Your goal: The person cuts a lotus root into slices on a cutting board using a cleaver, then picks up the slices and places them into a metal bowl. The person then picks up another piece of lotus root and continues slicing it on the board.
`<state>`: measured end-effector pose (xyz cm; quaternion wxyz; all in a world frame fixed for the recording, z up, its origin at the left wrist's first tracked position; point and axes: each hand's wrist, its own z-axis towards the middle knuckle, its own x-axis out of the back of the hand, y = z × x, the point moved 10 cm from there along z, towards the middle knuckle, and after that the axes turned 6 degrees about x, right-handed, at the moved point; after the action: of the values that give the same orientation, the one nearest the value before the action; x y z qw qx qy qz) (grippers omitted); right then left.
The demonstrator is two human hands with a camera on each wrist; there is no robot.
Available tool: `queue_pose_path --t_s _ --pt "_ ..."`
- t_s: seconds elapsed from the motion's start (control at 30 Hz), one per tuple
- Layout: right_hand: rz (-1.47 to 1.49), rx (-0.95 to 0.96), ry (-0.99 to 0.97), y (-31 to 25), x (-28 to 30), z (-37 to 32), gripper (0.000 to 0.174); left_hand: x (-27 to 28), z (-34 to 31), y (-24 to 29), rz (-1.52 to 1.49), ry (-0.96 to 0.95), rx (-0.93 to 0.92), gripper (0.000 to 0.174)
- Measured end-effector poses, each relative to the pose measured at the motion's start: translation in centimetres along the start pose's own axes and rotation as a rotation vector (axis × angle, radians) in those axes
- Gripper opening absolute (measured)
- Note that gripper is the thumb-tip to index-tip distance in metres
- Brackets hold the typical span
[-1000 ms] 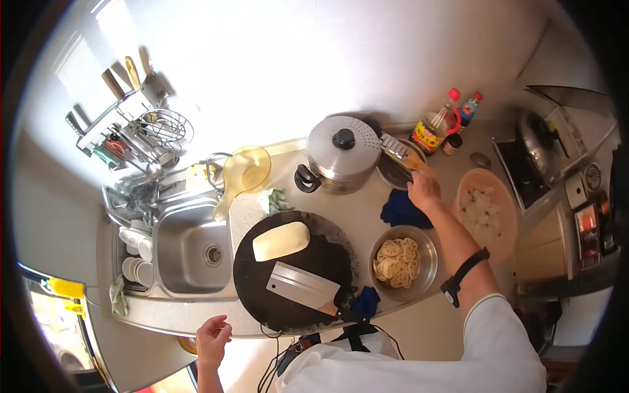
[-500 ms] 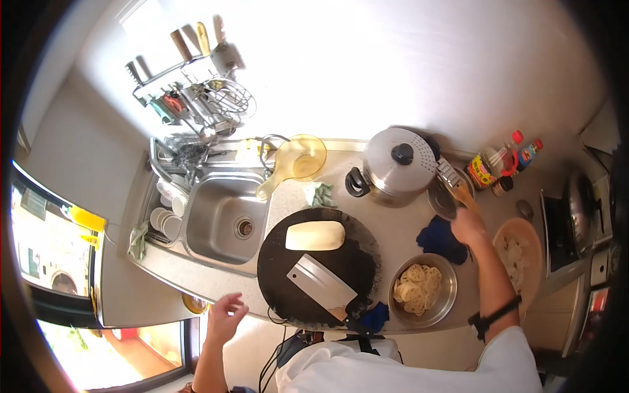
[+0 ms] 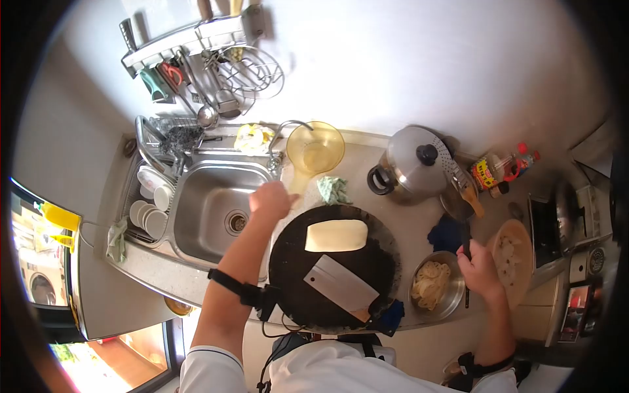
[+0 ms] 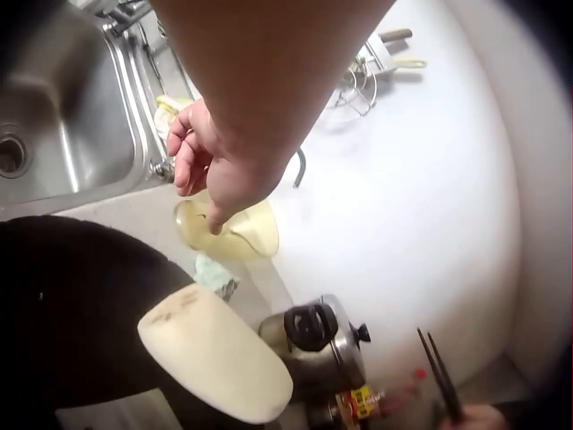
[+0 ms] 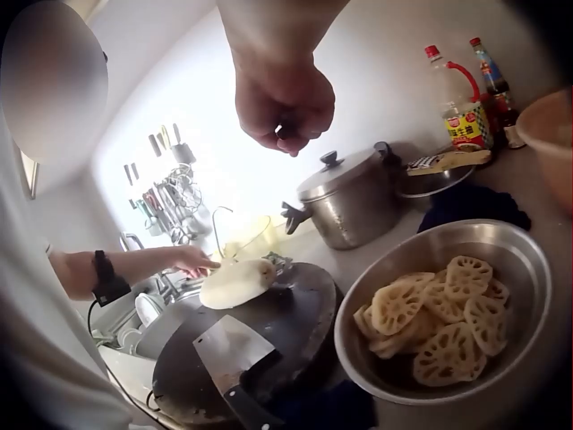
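Note:
My left hand (image 3: 270,200) is beside the handle of a translucent yellow water scoop (image 3: 316,147), thumb overlapping it in the left wrist view and fingers loosely bent. With my right hand (image 3: 481,268) I grip dark chopsticks (image 4: 438,372) over the right side of a steel bowl (image 5: 535,309). Lotus root slices (image 5: 443,313) lie inside this bowl. On the round dark chopping board (image 3: 288,262) between my hands rest a pale peeled root section (image 3: 336,236) and a cleaver (image 3: 341,285), its blade flat and its handle toward me.
A sink (image 3: 203,203) with a dish rack is at the left. Behind the board stand a green cloth (image 3: 333,190) and a lidded pot (image 3: 409,170). Farther right are a grater (image 3: 458,180), sauce bottles (image 3: 501,171), a dark blue cloth (image 3: 443,232) and a pink basin (image 3: 521,288).
My left hand has moved forward from the counter's front edge to the scoop handle. My right hand has come back from beside the grater toward the bowl, with the chopsticks now showing in it.

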<state>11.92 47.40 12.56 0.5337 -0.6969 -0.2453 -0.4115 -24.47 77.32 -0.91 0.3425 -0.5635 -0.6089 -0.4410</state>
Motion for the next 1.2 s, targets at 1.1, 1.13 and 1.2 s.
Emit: queue_pose_path --t_s 1.1,1.13,1.2 --pt "-0.742 0.388 -0.352 -22.2 -27.9 30.2 0.053 -7.9 -16.3 -29.8 -0.938 -0.226 0.209 0.041" --pt "-0.742 0.380 -0.347 -22.2 -27.5 30.0 0.053 -8.6 -17.1 -30.7 -0.972 -0.237 0.254 0.041" --pt "-0.718 0.368 -0.334 -22.2 -26.7 29.7 0.056 -8.9 -17.9 -30.9 -1.040 -0.244 0.267 0.040"
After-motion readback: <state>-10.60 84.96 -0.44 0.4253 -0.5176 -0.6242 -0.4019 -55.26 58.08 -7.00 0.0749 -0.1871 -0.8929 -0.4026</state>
